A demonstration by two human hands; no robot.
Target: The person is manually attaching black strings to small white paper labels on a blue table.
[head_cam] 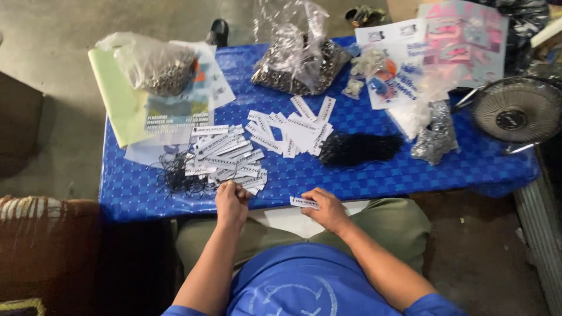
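- You have one view only, from the camera on your head, so no second view shares any part of the scene.
- It looks steeply down over your chest and lap onto the blue tabletop (374, 175), which serves as the landmark here.
- The tabletop's near edge runs just beyond your knees; its far edge lies towards the top of the frame, with bare floor (52, 35) past it.
- The camera sits high enough to take in the whole tabletop, edge to edge, at moderate range.
- Your left hand (232, 202) and right hand (326, 208) sit at the tabletop's near edge, closest to the lens.
- A small fan (515, 114) stands off the tabletop's right end.
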